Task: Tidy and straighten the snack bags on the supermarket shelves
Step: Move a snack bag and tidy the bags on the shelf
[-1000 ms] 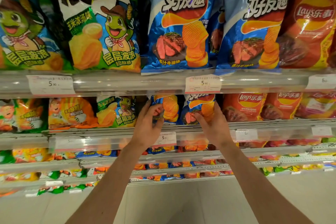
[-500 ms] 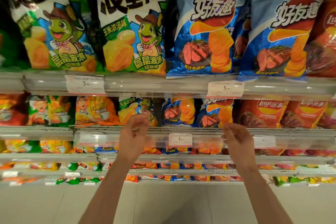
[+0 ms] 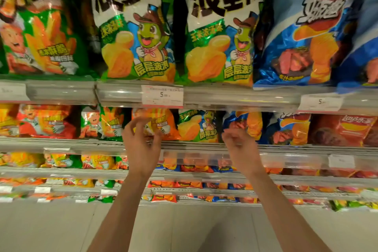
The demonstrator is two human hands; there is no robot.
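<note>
Hands raised before the second shelf of snack bags

The left hand (image 3: 141,145) and right hand (image 3: 238,145) hold nothing, fingers loosely curled, probably to reach the orange bag (image 3: 161,124) and green bag (image 3: 197,126) standing behind the shelf rail (image 3: 81,143).

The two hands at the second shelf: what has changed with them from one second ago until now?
Both hands let go of the small blue bags and moved left along the shelf. The left hand now reaches at the orange bag, fingers curled; whether it touches is blurred. The right hand holds nothing, in front of the shelf rail. The bags stayed in place.
</note>
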